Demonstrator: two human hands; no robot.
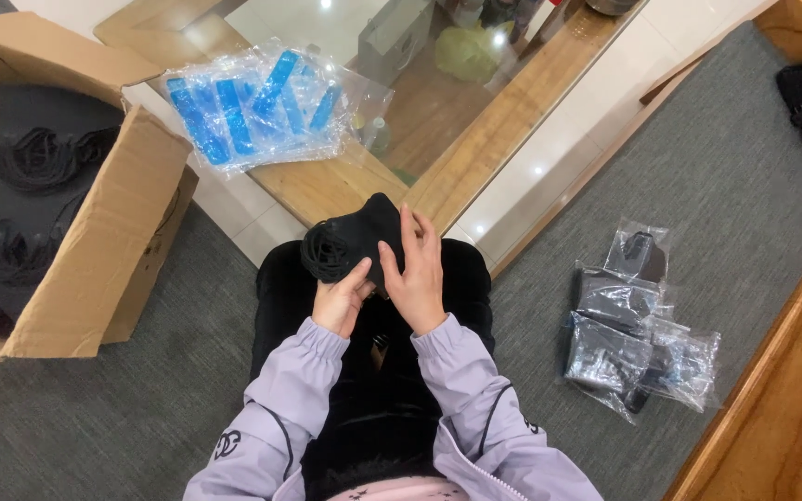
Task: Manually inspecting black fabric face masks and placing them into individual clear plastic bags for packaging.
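1. Hard to make out: folded black fabric piece with coiled cord [355, 243], over the lap, pinched by left hand [341, 301], pressed under right hand [415, 274].
2. In open brown cardboard box [95, 250]: more black pieces.
3. Beside, on grey carpet: clear plastic bags of black items [633, 334].

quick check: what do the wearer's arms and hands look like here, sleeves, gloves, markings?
Both arms are in a light lilac jacket with dark piping along the seams and gathered elastic cuffs. The left sleeve carries a small dark logo near the elbow; the right sleeve shows a dark mark too. The left hand and right hand are bare: no gloves, and no rings or watch that I can see.
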